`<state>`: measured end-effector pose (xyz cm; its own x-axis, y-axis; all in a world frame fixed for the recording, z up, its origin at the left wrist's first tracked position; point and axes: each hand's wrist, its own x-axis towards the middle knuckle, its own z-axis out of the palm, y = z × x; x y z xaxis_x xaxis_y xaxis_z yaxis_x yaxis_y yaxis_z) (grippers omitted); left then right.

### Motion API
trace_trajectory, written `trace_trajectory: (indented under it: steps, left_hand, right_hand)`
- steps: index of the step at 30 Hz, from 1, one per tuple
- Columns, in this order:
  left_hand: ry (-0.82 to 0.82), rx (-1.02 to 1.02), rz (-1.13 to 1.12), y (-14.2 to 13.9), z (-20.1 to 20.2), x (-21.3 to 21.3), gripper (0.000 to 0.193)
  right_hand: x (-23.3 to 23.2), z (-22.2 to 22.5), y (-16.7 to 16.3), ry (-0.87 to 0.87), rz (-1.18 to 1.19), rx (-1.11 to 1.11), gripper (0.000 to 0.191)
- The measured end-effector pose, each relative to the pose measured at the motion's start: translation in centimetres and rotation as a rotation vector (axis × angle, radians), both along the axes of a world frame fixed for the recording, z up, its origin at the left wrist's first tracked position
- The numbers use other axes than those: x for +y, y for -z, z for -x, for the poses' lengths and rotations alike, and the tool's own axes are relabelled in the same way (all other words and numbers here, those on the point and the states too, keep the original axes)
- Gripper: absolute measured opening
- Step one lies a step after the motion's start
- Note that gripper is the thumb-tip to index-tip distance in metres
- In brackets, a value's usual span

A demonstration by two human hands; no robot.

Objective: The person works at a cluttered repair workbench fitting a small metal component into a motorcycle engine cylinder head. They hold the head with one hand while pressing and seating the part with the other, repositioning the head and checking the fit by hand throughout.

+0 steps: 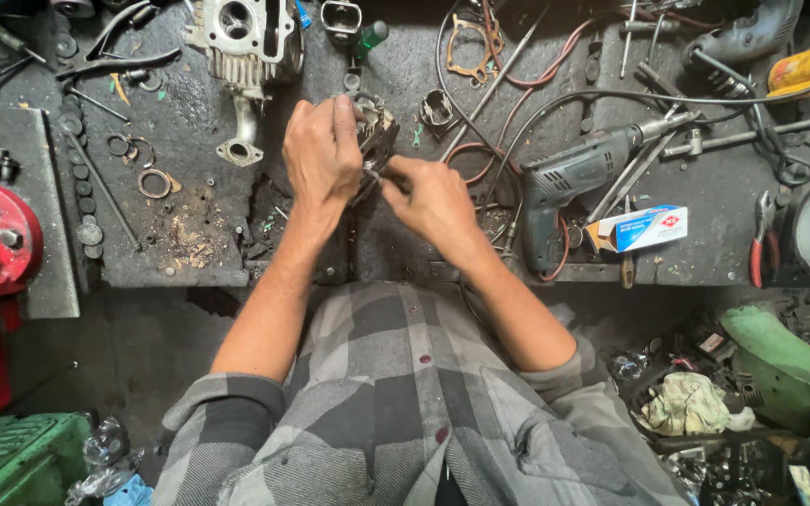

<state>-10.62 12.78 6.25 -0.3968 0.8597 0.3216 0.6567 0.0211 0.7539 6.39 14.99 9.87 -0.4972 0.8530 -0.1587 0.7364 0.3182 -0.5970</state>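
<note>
A small grimy metal engine part (379, 131) was gripped firmly by the left hand (322, 150) mid-counter (189, 122); the right hand (435, 199) was pinched against it, best kept steady.

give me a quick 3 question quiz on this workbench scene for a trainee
1. True or false: the left hand grips the small metal engine part from above.
2. What power tool lies to the right of the right hand?
A. electric drill
B. angle grinder
C. heat gun
3. Fill in: the tool with red handles at the bench's right edge is a pair of ____.

Key
1. True
2. A
3. pliers
</note>
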Motion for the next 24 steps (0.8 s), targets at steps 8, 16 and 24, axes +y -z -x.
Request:
trace_trajectory:
  steps: [8,16,24]
  left_hand:
    - [-0.006,0.011,0.005,-0.3,0.0,0.1,0.044]
    - [0.005,-0.003,0.035,-0.3,0.2,0.2,0.045]
    - [0.008,0.023,-0.001,-0.5,0.2,0.1,0.044]
  right_hand:
    - [0.2,0.8,-1.8,0.005,0.020,-0.065,0.020]
    - [1.1,0.8,-2.1,0.030,0.059,-0.160,0.024]
    - [1.1,0.5,-1.9,-0.028,0.027,-0.171,0.026]
